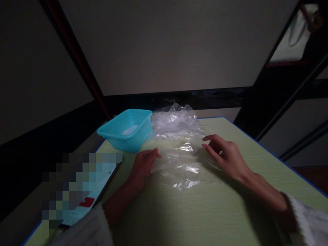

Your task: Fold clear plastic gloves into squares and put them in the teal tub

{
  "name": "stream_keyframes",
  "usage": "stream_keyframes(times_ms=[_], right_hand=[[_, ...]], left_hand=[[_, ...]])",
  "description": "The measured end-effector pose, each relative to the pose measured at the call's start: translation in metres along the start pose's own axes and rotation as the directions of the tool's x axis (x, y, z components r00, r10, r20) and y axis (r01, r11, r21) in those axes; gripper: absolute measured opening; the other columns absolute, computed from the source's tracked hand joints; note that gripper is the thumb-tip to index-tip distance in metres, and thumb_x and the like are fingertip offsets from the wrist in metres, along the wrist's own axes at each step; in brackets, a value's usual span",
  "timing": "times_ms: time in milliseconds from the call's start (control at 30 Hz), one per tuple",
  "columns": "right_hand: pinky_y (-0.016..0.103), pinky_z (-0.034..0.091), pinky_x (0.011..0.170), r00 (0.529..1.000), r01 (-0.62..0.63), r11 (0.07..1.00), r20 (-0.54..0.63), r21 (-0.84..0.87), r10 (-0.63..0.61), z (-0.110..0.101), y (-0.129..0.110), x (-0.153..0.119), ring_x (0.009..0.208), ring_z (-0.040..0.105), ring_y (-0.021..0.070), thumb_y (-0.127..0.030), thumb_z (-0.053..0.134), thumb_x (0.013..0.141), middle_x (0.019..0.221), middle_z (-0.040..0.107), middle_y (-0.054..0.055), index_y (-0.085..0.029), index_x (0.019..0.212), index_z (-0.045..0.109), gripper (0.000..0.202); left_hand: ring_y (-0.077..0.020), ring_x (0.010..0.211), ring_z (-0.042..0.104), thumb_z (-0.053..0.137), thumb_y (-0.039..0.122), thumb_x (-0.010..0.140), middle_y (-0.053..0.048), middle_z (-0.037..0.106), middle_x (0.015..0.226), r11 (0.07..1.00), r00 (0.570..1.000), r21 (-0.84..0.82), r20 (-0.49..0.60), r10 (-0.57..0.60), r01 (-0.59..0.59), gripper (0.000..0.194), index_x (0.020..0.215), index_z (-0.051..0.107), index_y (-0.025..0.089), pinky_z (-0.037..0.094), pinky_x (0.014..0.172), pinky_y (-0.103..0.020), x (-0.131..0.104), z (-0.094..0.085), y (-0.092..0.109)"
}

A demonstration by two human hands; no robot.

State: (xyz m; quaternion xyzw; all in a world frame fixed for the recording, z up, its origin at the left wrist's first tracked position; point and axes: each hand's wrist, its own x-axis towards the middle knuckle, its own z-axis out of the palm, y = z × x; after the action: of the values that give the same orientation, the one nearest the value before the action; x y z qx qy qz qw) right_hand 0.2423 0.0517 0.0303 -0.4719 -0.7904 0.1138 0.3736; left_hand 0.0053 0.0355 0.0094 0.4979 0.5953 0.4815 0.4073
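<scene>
Clear crinkled plastic film (pixel 179 160) lies spread over the middle of the table, with a bunched part near the back edge. My left hand (pixel 145 165) is at the film's left side, its thumb and fingers pinched together on the film's edge. On the right, my right hand (pixel 225 153) hovers beside the film with thumb and index finger apart; nothing shows between them. A turquoise plastic basin (pixel 130 135) stands beyond my left hand, with a pale flat piece inside it.
The light green table (pixel 246 143) has a blue edge. A partly pixelated flat item with a red patch (pixel 87 202) lies at the left edge. Pale panels stand behind the table. A white bag (pixel 293 42) hangs at upper right.
</scene>
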Motion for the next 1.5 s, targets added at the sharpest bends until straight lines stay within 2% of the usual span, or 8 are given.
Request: stream_keyframes(times_ms=[300, 500, 700, 800, 967, 1167, 1367, 1500], right_hand=[[0.027, 0.044, 0.068, 0.735, 0.262, 0.928, 0.568, 0.264, -0.369, 0.007, -0.015, -0.004, 0.077, 0.053, 0.0136, -0.010, 0.041, 0.083, 0.082, 0.055, 0.003, -0.017, 0.081, 0.056, 0.017], [0.022, 0.035, 0.049, 0.693, 0.228, 0.959, 0.664, 0.169, -0.282, 0.004, -0.016, -0.011, 0.054, 0.043, 0.0094, 0.003, 0.045, 0.057, 0.063, 0.048, -0.004, -0.019, 0.078, 0.054, 0.031], [0.032, 0.042, 0.071, 0.697, 0.363, 0.898, 0.567, 0.251, -0.440, 0.002, -0.026, -0.010, 0.069, 0.048, 0.0147, 0.002, 0.039, 0.047, 0.065, 0.049, -0.002, -0.021, 0.055, 0.038, 0.024], [0.028, 0.043, 0.062, 0.655, 0.168, 0.888, 0.624, 0.429, -0.426, -0.006, -0.035, -0.011, 0.062, 0.048, 0.0129, -0.001, 0.036, 0.046, 0.061, 0.050, -0.002, -0.022, 0.055, 0.037, 0.023], [0.025, 0.044, 0.058, 0.356, -0.352, 0.790, 0.852, 0.503, -0.384, -0.022, -0.042, -0.013, 0.059, 0.054, 0.0110, -0.005, 0.034, 0.058, 0.058, 0.057, -0.001, -0.021, 0.053, 0.040, 0.018], [0.029, 0.046, 0.070, 0.871, -0.028, 0.758, 0.387, 0.652, -0.301, -0.006, -0.026, -0.009, 0.080, 0.058, 0.0142, -0.010, 0.050, 0.074, 0.088, 0.064, 0.007, -0.015, 0.087, 0.058, 0.016], [0.038, 0.038, 0.089, 0.774, 0.264, 0.892, 0.472, 0.366, -0.423, 0.006, -0.026, -0.010, 0.103, 0.049, 0.0192, -0.005, 0.050, 0.068, 0.106, 0.058, 0.008, -0.016, 0.115, 0.051, 0.048], [0.037, 0.037, 0.083, 0.729, 0.326, 0.913, 0.550, 0.245, -0.408, 0.009, -0.027, -0.013, 0.085, 0.051, 0.0183, -0.015, 0.052, 0.073, 0.084, 0.060, 0.004, -0.016, 0.099, 0.057, 0.026]], left_hand=[[-0.0058, 0.032, 0.023, 0.055, 0.056, 0.062, 0.010, 0.024, 0.034, 0.998, 0.999, 0.071, -0.042, 0.005, -0.002, 0.040, 0.054, 0.055, 0.016, 0.014, 0.036, -0.020, 0.005, -0.001, -0.002], [-0.0072, 0.033, 0.026, 0.051, 0.047, 0.065, 0.009, 0.029, 0.033, 0.982, 0.996, 0.182, -0.060, 0.069, -0.057, 0.034, 0.053, 0.058, 0.016, 0.018, 0.038, -0.021, 0.009, -0.005, -0.005], [-0.0093, 0.039, 0.032, 0.050, 0.037, 0.069, 0.007, 0.032, 0.036, 0.934, 0.986, 0.331, -0.052, 0.158, -0.132, 0.030, 0.049, 0.058, 0.016, 0.022, 0.044, -0.022, 0.012, -0.006, -0.005], [-0.0109, 0.044, 0.036, 0.048, 0.034, 0.072, 0.006, 0.038, 0.040, 0.899, 0.980, 0.407, -0.045, 0.195, -0.160, 0.030, 0.049, 0.057, 0.016, 0.024, 0.048, -0.022, 0.015, -0.008, -0.006], [-0.0115, 0.047, 0.038, 0.051, 0.032, 0.073, 0.005, 0.039, 0.042, 0.830, 0.973, 0.521, 0.008, 0.230, -0.200, 0.035, 0.042, 0.048, 0.017, 0.023, 0.050, -0.023, 0.015, -0.011, -0.008], [-0.0179, 0.065, 0.052, 0.054, 0.037, 0.077, 0.000, 0.055, 0.069, 0.674, 0.955, 0.712, -0.012, 0.295, -0.199, 0.028, 0.094, 0.058, 0.016, 0.036, 0.058, -0.026, 0.010, -0.010, -0.009], [-0.0201, 0.079, 0.054, 0.047, 0.021, 0.080, -0.005, 0.056, 0.078, 0.415, 0.730, 0.738, 0.153, 0.666, -0.532, 0.009, 0.074, 0.053, 0.017, 0.044, 0.073, -0.032, -0.001, -0.009, -0.003], [-0.0159, 0.067, 0.052, 0.047, 0.013, 0.077, -0.001, 0.052, 0.067, 0.379, 0.752, 0.681, 0.397, 0.527, -0.626, 0.017, 0.061, 0.048, 0.018, 0.044, 0.064, -0.027, -0.010, -0.002, -0.005]])
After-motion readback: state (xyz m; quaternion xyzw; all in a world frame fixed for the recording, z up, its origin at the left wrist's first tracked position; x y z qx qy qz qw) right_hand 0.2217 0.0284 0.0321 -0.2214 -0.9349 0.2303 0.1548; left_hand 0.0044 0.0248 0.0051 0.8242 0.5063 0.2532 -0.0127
